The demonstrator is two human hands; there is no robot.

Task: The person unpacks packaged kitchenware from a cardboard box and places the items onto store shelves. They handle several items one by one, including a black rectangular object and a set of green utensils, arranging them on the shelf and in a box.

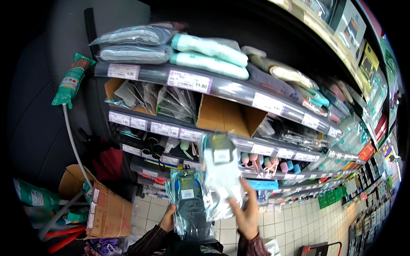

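Note:
My left hand (167, 218) grips several clear plastic packs of dark socks (189, 211), stacked and held upright low in front of me. Each front pack bears a dark header card with a white sticker. In my right hand (248, 209) is a single pack of light grey-white socks (221, 179), pinched near its lower right edge. It overlaps the right side of the dark stack and looks slightly blurred. Behind it stands an open cardboard box (224, 112) on the shelf, with its bare inside showing.
Folded towels (209, 65) lie on the upper shelf (230, 88), above price tags. Plastic-wrapped packs (176, 102) fill a box beside the open one. At left, a mop (69, 83) rises from a tall carton (109, 211). A shopping basket (320, 249) sits on the tiled floor (272, 224).

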